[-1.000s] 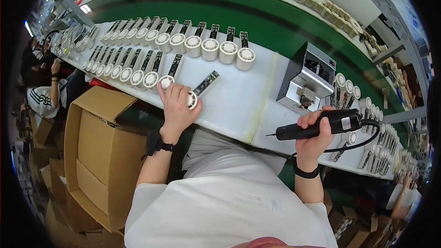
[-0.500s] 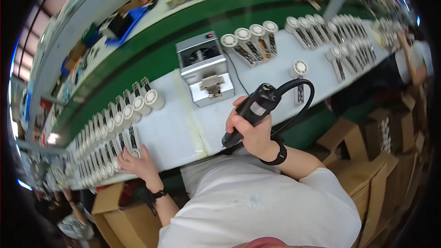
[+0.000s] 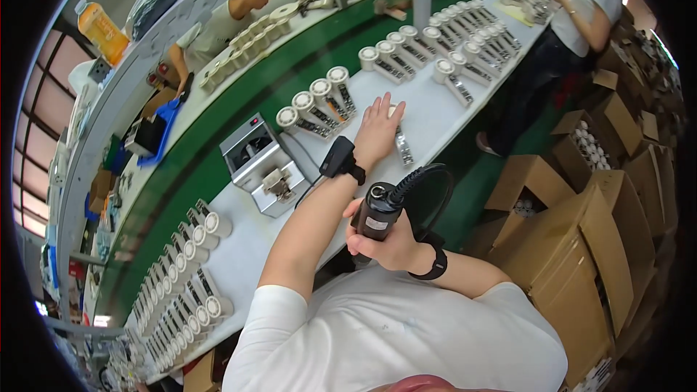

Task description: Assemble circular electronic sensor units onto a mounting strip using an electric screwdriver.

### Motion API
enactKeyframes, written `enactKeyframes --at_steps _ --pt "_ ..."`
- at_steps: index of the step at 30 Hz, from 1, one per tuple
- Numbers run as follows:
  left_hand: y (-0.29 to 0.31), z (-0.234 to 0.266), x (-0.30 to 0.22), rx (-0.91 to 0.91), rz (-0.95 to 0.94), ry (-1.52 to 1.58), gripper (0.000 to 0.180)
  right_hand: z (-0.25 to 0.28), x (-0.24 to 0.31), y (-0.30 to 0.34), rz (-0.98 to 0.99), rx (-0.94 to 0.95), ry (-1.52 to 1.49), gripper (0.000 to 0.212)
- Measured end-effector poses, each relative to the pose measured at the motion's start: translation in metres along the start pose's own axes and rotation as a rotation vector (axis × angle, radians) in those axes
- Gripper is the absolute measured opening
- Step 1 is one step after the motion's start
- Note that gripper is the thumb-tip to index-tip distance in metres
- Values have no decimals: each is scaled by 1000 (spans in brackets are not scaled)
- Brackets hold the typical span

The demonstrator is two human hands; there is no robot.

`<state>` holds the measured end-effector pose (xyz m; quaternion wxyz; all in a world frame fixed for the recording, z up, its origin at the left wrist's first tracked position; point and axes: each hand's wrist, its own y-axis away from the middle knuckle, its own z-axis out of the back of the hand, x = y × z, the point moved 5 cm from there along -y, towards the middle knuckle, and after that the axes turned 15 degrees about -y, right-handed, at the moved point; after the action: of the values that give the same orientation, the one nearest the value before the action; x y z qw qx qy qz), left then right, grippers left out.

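Observation:
My right hand is closed round a black electric screwdriver, held upright in front of my body with its cable curving off its top. My left arm crosses over the table, and my left hand stretches out flat with fingers extended. It lies over the round head of a single white round-headed device with a handle. Most of that head is hidden under the fingers; the handle shows a strip of exposed parts. Whether the fingers touch it I cannot tell. Beside my left forearm stands a silver machine with a metal fixture in front.
Similar white devices stand in rows at the left, behind my left hand and farther right. Cardboard boxes fill the floor at right. One person is across the bench; another stands far right.
My left hand has left the row of devices at the left and reached across to the single device at the right. My right hand keeps the screwdriver, now more upright. The view has turned right.

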<state>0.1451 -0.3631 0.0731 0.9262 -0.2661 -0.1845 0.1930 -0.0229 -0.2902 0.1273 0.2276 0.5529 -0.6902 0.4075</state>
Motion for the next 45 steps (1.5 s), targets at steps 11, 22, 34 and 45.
enactKeyframes --at_steps 11,22,34,45 --pt "87 101 38 150 325 328 54 19 30 -1 87 -164 -48 43" --pt "339 175 62 -10 1201 175 62 -37 -17 -123 122 19 39 32" --pt "351 166 62 -49 1199 238 68 -68 -95 -177 205 87 284 20" --pt "354 159 64 -80 1197 257 69 -51 -95 -133 82 67 138 26"
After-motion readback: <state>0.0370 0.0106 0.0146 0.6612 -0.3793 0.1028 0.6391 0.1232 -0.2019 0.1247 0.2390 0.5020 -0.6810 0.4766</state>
